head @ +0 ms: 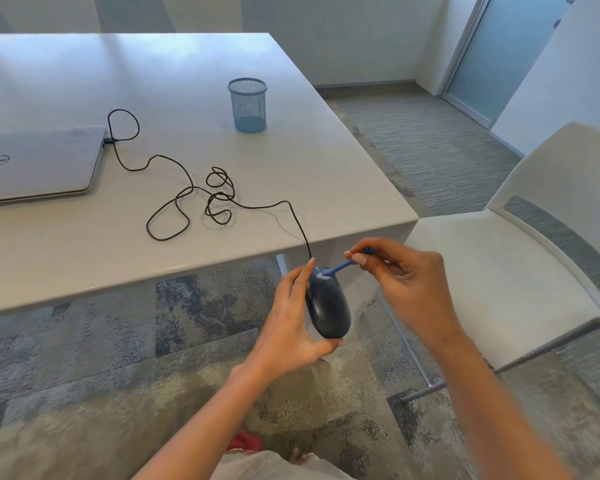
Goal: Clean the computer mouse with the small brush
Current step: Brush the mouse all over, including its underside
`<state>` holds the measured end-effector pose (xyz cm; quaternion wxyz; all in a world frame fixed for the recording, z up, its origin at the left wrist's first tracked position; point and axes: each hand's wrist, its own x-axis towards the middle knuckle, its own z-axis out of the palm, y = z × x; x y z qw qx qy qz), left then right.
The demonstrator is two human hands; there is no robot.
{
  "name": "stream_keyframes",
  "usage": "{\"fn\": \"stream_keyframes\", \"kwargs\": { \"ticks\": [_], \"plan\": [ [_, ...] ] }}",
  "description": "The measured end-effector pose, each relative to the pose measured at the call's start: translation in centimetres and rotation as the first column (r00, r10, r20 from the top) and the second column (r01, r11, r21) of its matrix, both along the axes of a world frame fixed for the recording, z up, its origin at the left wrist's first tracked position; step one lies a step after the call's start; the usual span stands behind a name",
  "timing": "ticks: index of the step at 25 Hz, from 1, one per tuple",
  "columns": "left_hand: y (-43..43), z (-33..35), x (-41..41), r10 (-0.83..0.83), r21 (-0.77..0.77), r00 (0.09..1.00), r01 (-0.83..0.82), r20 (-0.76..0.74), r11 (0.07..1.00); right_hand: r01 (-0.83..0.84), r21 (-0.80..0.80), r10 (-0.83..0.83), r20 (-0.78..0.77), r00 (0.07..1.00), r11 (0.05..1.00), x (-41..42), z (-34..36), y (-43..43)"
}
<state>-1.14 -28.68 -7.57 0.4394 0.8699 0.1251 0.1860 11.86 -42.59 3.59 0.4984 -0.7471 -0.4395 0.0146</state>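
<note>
Left hand (pixel 291 323) clasps the mouse (pixel 328 306) off the table's near edge; right hand (pixel 400 282) pinches the small brush (pixel 340 270), bristles at its far end

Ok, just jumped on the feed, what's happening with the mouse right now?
The left hand holds the dark computer mouse in the air, just off the table's near edge. The right hand pinches a small blue brush, its pale tip on the mouse's front end near the cable. That cable trails in loops across the table to a closed laptop. A blue mesh cup stands untouched.
</note>
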Motion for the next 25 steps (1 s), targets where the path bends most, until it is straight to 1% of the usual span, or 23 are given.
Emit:
{"fn": "stream_keyframes", "kwargs": {
  "ticks": [2,6,12,14,16,18,21,23,25],
  "plan": [
    [-0.3,0.1,0.2,-0.006,-0.01,1.0,0.006,0.012,1.0,0.008,0.0,-0.008,0.031,0.999,1.0,-0.4,-0.7,0.4],
    [-0.2,0.2,0.4,0.022,-0.039,0.999,-0.02,0.032,0.999,-0.079,-0.024,0.079,0.009,0.997,0.997,-1.0,-1.9,0.7],
    [0.0,0.4,0.7,0.018,-0.037,0.999,-0.017,0.027,0.999,-0.101,-0.121,0.111,0.071,0.991,0.987,-0.6,-2.2,1.1],
    [-0.1,0.3,0.7,0.006,-0.017,1.0,-0.006,0.006,1.0,-0.1,-0.159,0.111,0.061,0.992,0.982,0.3,-1.9,0.8],
    [-0.3,0.0,0.7,-0.002,-0.009,1.0,0.002,-0.006,1.0,-0.109,-0.191,0.113,0.01,0.994,0.976,1.2,-1.4,0.6],
    [-0.4,0.0,0.7,0.0,-0.016,1.0,0.0,-0.007,1.0,-0.072,-0.15,0.074,0.007,0.997,0.986,1.9,-1.1,0.6],
    [-0.2,0.1,1.0,-0.001,0.003,1.0,0.001,0.001,1.0,-0.021,-0.077,0.028,0.097,0.995,0.997,1.9,-1.3,0.9],
    [0.0,0.3,1.2,0.002,0.008,1.0,-0.002,0.013,1.0,-0.04,-0.102,0.051,0.113,0.992,0.994,1.5,-1.9,0.8],
    [0.3,0.2,1.2,0.013,0.016,1.0,-0.013,0.016,1.0,-0.068,-0.133,0.078,0.075,0.994,0.989,1.2,-2.6,0.5]
  ]
}}
